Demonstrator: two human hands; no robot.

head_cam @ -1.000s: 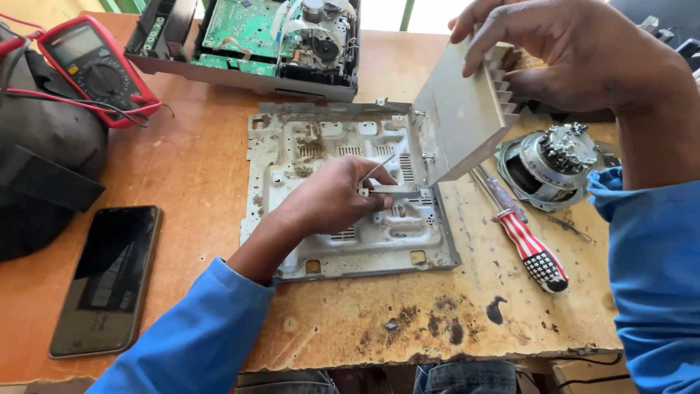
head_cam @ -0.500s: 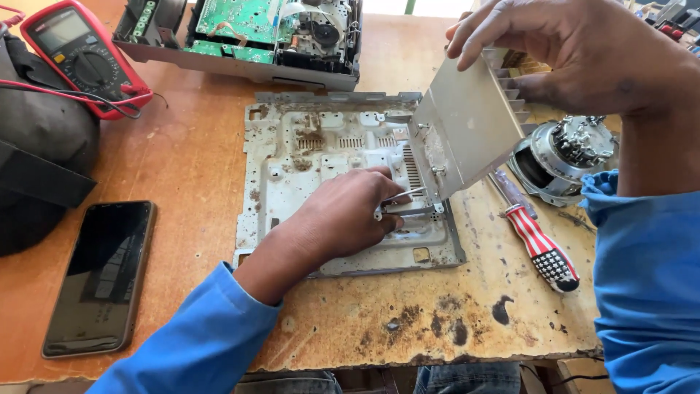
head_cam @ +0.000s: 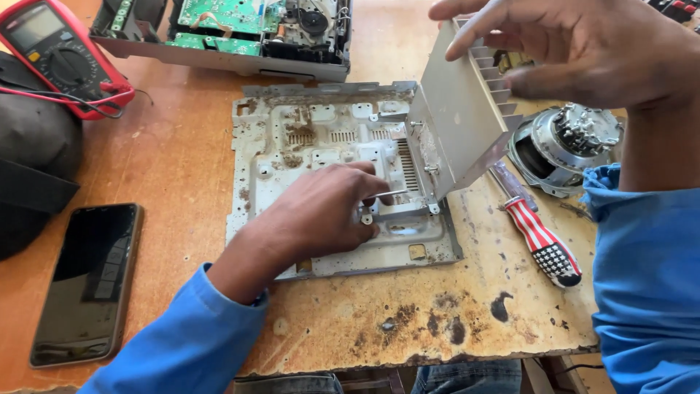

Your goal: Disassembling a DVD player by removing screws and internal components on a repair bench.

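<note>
Two metal parts are in hand. The grey finned heat sink (head_cam: 459, 117) stands tilted on edge at the right side of the flat metal chassis plate (head_cam: 321, 138), its lower corner resting near the plate's slotted vents. The right hand (head_cam: 583, 51) holds the heat sink from above, fingers spread over its top edge and fins, the grip closed on it. The left hand (head_cam: 321, 211) lies on the middle of the chassis plate, its fingers curled and pinching a thin metal pin or small tool (head_cam: 390, 194) whose tip points toward the base of the heat sink; what exactly the thin piece is cannot be told. Both arms wear blue sleeves.

The chassis plate lies flat on the worn wooden bench (head_cam: 182, 168), stained with rust and dirt around its stamped openings. Just right of the plate lies a screwdriver (head_cam: 536, 237) with a red-and-white striped handle ending in a dark blue starred butt. Beyond it, near the right arm, sits a round metal motor or speaker part (head_cam: 569, 142). Behind the plate, at the far edge of the bench, stands an opened device housing with green circuit boards (head_cam: 233, 29). At the far left lies a red multimeter (head_cam: 58, 55) with its leads, next to a dark bag (head_cam: 33, 168). A black smartphone (head_cam: 91, 281) lies face up on the bench, well apart from the plate.
</note>
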